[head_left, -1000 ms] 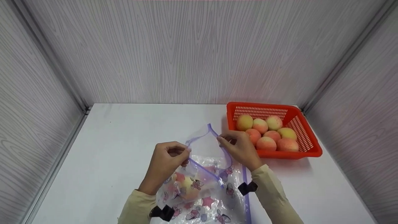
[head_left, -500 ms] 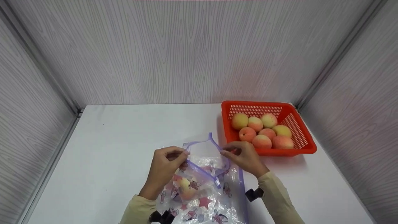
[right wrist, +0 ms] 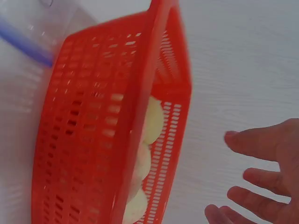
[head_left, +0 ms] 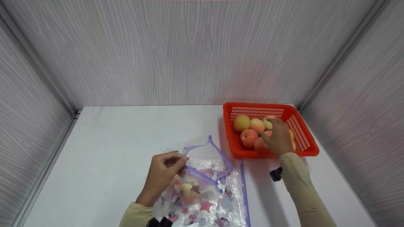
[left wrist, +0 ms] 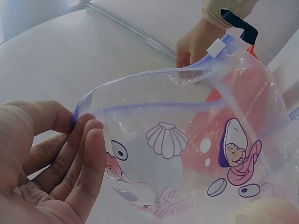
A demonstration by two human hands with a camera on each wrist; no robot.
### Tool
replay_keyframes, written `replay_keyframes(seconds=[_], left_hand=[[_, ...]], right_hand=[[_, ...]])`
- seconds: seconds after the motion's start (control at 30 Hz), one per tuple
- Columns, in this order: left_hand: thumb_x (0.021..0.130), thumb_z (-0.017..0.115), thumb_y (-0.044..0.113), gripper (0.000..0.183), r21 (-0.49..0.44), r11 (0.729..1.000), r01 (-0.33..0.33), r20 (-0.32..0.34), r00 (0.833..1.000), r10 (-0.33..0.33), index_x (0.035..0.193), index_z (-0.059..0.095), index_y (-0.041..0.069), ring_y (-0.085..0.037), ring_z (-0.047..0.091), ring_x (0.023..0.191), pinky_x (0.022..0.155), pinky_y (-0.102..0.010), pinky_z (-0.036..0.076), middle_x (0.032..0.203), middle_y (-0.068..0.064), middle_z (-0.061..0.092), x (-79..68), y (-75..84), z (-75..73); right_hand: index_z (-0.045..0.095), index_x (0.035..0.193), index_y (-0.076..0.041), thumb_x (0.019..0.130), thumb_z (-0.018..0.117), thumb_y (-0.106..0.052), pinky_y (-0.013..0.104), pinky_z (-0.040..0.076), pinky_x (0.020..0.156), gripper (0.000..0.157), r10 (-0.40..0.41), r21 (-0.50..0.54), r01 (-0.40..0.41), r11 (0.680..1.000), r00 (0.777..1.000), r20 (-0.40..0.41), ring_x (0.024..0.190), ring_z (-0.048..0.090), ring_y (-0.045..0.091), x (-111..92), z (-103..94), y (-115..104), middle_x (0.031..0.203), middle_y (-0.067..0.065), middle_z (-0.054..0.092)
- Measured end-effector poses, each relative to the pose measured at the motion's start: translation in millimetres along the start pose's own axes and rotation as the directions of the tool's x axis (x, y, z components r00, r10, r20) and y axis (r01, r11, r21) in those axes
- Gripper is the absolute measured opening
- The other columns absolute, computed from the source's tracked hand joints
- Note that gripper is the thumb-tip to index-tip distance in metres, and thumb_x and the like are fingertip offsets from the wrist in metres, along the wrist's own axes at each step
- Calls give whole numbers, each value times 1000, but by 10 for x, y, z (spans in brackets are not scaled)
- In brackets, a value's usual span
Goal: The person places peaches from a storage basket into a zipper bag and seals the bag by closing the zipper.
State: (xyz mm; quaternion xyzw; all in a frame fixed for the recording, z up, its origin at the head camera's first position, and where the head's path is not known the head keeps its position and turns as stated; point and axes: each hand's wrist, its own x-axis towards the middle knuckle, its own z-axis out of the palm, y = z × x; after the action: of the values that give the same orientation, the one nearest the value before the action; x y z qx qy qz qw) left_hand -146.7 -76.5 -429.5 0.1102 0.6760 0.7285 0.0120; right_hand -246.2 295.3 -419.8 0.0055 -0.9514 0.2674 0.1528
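Observation:
A clear zip bag (head_left: 206,181) with cartoon prints and a purple zip edge has its mouth spread apart. My left hand (head_left: 165,168) pinches the bag's purple rim between thumb and fingers, as the left wrist view also shows. Inside the bag lies a peach (head_left: 188,193), seen through the plastic. A white slider (left wrist: 216,47) sits on the zip. My right hand (head_left: 278,137) hovers over the peaches (head_left: 249,138) in the red basket (head_left: 235,153), fingers spread and holding nothing. In the right wrist view its fingers stand apart above the basket.
The basket stands at the back right of the white table (head_left: 120,142). Another flat printed plastic bag (head_left: 246,201) with a purple edge lies under the one I hold. Grey wood-grain panels (head_left: 157,53) enclose the back and sides.
My right hand has let go of the bag's rim and moved right and away to above the peach basket. The left hand keeps its pinch on the rim.

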Motion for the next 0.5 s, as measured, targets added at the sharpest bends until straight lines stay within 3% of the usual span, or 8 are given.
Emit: replay_keyframes(seconds=[0.07,0.17,0.23,0.37,0.5], left_hand=[[88,68,17,17,-2,1000,0,0,1000,0,91,70,-1,-29,65,65,63,-39,58,78,-17,64,-8,-15,1],[89,68,16,17,-1,1000,3,4,1000,-3,93,70,-1,-29,65,65,63,-39,59,79,-16,65,-15,-26,2],[89,67,16,18,4,1000,9,10,1000,-9,93,70,-1,-28,65,65,63,-38,59,79,-16,65,-21,-33,-3],[89,67,17,19,11,1000,16,20,1000,-16,92,70,-1,-27,66,65,63,-38,59,78,-16,65,-32,-37,-14],[89,67,18,19,8,1000,16,19,1000,-16,92,70,-1,-27,66,65,62,-38,59,78,-17,65,-38,-32,-14]], right_hand=[[48,133,2,83,74,-20,58,37,101,61,59,-61,-53,997,994,96,119,44,39,46,3,106,132,22,50],[49,130,3,82,74,-21,57,42,96,60,151,-103,-130,986,961,230,109,49,39,84,32,219,125,23,54],[54,123,1,82,73,-23,51,49,86,51,186,-112,-160,981,939,289,98,53,36,95,70,263,112,21,60],[61,102,-3,78,73,-23,36,46,65,34,200,-121,-169,978,922,331,81,54,30,103,151,287,87,12,60],[61,97,-5,76,77,-28,33,43,62,35,244,-139,-207,968,900,361,78,55,29,119,191,294,83,10,58]])
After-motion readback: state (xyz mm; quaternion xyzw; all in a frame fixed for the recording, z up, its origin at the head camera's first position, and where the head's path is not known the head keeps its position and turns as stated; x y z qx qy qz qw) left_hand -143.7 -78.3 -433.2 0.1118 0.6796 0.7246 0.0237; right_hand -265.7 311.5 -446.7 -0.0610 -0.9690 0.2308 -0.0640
